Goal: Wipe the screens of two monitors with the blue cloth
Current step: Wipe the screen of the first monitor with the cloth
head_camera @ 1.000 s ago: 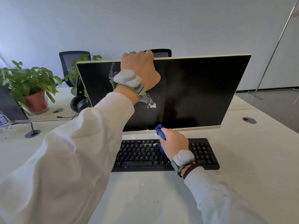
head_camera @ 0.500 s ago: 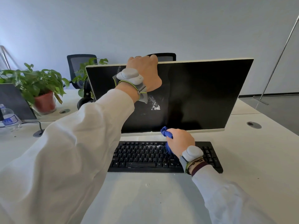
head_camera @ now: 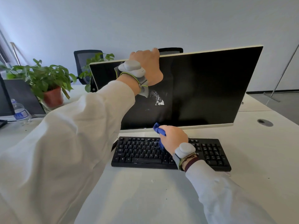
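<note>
We grip the top edge of the monitor [head_camera: 202, 88] with our left hand [head_camera: 148, 67], fingers curled over it. Our right hand [head_camera: 174, 137] holds the bunched blue cloth [head_camera: 159, 130] at the screen's lower bezel, just above the black keyboard [head_camera: 140, 152]. A white smear [head_camera: 157, 98] marks the screen.
</note>
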